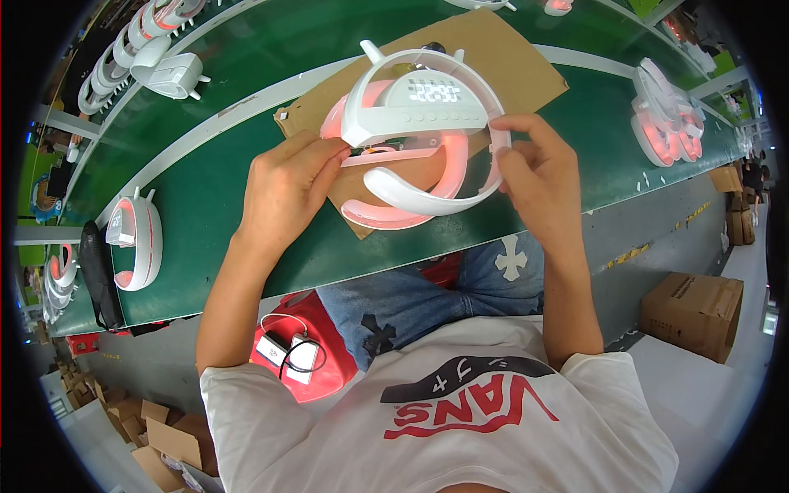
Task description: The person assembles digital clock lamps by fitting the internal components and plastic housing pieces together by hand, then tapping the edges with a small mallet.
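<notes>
A white C-shaped clock lamp (394, 122) with a lit digital display and two small legs pointing away from me is held over a flat cardboard sheet (514, 62). Its white front shell stands partly apart from a pink-tinted back shell (454, 168), and wires and a green board (390, 146) show in the gap. My left hand (283, 189) pinches the lamp at the left end of the display housing. On the other side, the thumb and fingers of my right hand (538, 168) grip the curved white ring. Some fingertips are hidden behind the shells.
Under the cardboard lies a green workbench (222, 222). Similar lamps stand at the left (148, 242) and lie at the right (666, 123); several more line the far-left shelf. A black pouch (99, 275) lies left. A red stool (316, 378) holding white boxes and a cable stands below the bench.
</notes>
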Tool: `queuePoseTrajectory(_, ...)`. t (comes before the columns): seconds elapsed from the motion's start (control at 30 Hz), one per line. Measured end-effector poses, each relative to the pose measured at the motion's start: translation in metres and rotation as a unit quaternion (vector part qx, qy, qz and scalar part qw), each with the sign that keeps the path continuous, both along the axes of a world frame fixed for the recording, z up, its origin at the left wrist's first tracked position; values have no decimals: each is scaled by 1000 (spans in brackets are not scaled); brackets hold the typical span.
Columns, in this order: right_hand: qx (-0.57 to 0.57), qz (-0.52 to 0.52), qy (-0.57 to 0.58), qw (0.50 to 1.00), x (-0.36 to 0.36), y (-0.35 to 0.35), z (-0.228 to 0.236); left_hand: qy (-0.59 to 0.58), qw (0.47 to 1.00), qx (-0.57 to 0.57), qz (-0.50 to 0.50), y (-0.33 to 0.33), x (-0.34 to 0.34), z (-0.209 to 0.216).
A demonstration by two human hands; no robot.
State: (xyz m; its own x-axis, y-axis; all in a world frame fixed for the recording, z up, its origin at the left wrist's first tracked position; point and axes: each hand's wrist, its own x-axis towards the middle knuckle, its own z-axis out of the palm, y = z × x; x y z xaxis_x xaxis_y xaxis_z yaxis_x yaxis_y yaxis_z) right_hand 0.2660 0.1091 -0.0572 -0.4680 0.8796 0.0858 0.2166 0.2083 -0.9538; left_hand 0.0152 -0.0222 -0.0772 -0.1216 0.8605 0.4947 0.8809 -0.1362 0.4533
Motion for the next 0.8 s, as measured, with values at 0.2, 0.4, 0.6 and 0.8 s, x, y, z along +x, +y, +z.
queuePoseTrajectory(0.2,69,-10,-19,997,-3,-12,-6,39,999,-35,-8,-2,0,-1)
queuePoseTrajectory(0.4,130,-3,-36,991,-8,-19,-3,-24,994,-99,-40,-2,-13,1)
queuePoseTrajectory(0.6,170,15,-71,983,-14,-23,0,-45,997,-64,-11,1,-17,-8)
queuePoseTrajectory(0.8,184,26,-98,978,-16,-26,1,-98,993,21,63,3,-8,-19)
